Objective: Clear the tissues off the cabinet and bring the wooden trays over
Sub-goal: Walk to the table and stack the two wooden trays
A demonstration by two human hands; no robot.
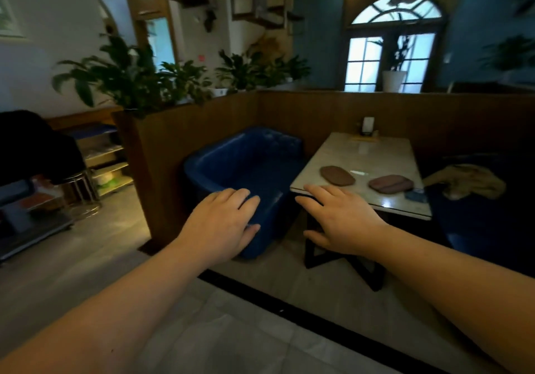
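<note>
We hold both arms out before us, palms down. Our left hand point(224, 223) hangs with fingers loosely spread and holds nothing, in front of the blue armchair point(246, 177) left of the table point(376, 153). Our right hand point(337, 220) is likewise spread and holds nothing, its fingertips in line with the table's near left corner; we cannot tell whether they touch it. On the table's near end lie two wooden trays: the left tray point(337, 175) nearer that corner, the right tray point(390, 184) just beside it, apart. At the table's far end stands a small holder point(367, 126). Beyond the table, potted plants point(179, 81) line the wooden partition.
</note>
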